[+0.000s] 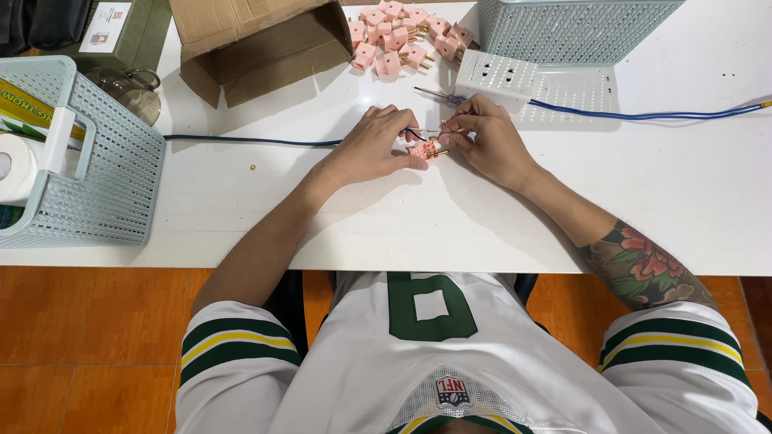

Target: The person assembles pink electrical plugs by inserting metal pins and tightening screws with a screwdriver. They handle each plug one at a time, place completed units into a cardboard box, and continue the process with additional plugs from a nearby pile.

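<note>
Here the left hand (371,146) and the right hand (485,138) meet over the middle of the white table (691,193), both closed around one small pink plug (428,150) that lies between their fingertips, just above the tabletop. The left hand pinches the plug's near side with thumb and forefinger, and the dark blue cable (241,141) runs into that grip from the left, its thin stripped wires (425,131) crossing the gap between the two hands. The right hand's fingers are curled tight at the plug's other side; what exactly they press on is too small to tell. Just beyond the right hand's knuckles lies a white socket strip (497,76), with a second blue cable (643,114) trailing away to the right of it. Farther beyond the grip sits a heap of pink plugs (398,36), flanked by an open cardboard box (257,40) on the left and a pale blue mesh basket (571,28) on the right. Well to the left of the grip, at the table's edge, stands another pale blue basket (96,169) holding a roll of white paper (16,169).
</note>
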